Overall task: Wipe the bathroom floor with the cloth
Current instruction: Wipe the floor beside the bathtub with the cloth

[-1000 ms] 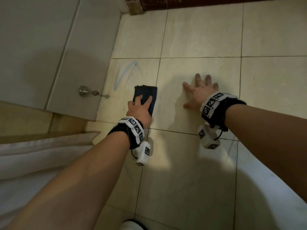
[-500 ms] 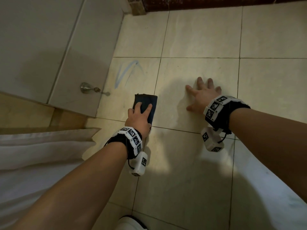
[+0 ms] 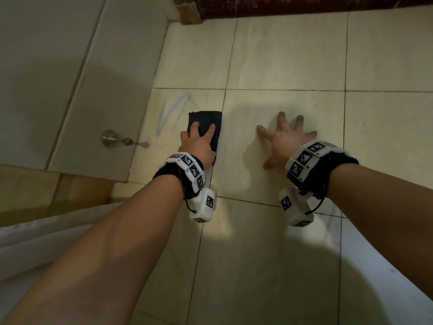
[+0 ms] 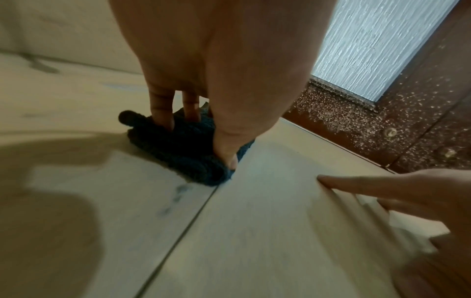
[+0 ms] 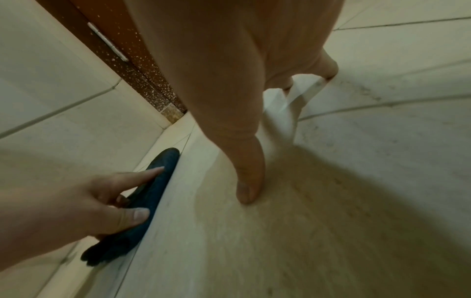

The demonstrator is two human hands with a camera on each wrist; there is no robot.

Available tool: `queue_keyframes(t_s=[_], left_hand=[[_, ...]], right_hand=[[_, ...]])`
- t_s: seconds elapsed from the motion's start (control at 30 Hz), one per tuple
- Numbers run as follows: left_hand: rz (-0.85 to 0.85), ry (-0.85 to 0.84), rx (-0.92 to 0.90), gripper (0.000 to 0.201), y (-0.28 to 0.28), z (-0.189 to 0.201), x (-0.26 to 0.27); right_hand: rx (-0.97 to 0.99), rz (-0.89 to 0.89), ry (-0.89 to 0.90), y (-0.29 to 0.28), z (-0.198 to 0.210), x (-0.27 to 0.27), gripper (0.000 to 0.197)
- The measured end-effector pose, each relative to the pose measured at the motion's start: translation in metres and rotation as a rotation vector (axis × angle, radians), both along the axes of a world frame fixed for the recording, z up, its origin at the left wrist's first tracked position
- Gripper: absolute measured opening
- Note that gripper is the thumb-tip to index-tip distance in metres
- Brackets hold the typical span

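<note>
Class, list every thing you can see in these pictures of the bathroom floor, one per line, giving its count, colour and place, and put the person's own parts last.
cloth: one, dark blue, folded, flat on the floor by a grout line
blue mark: one, pale blue scribble on the tile just beyond and left of the cloth
floor: cream tiles with dark grout lines
door: one, pale grey, far left
door stopper: one, silver metal, low on the door
wooden frame: dark brown, speckled, along the far edge
wrist bands: two, black with white marker blocks, one per wrist
left hand: presses the cloth with straight fingers
right hand: fingers spread, flat on the bare tile
</note>
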State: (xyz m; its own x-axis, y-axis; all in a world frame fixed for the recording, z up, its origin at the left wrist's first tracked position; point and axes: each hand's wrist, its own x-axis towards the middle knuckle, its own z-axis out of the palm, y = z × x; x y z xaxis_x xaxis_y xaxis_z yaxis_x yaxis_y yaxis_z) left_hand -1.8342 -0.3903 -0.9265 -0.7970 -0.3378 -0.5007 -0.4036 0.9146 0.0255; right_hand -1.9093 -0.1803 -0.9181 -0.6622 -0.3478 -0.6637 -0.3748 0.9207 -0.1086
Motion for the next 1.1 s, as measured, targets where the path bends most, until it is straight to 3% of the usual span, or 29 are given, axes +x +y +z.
queue_keyframes(t_s=[0.27, 0.5, 0.8, 1.1], left_hand=[[0.016, 0.011, -0.016, 0.075, -0.018, -0.005, -0.062], [0.049, -0.028, -0.018, 0.077, -0.048, -0.004, -0.094], [0.212, -0.101, -0.104, 0.075, -0.103, -0.008, -0.078], [0.188, -0.218, -0.225, 0.079, -0.116, -0.002, -0.027]], right_hand=[[0.008, -0.028, -0.018, -0.013, -0.007, -0.014, 0.121], [-0.031, -0.055, -0.019, -0.008, -0.011, -0.012, 0.12], [-0.023, -0.061, -0.009, -0.007, -0.01, -0.01, 0.12], [-0.027, -0.054, -0.009, -0.006, -0.006, -0.01, 0.12]])
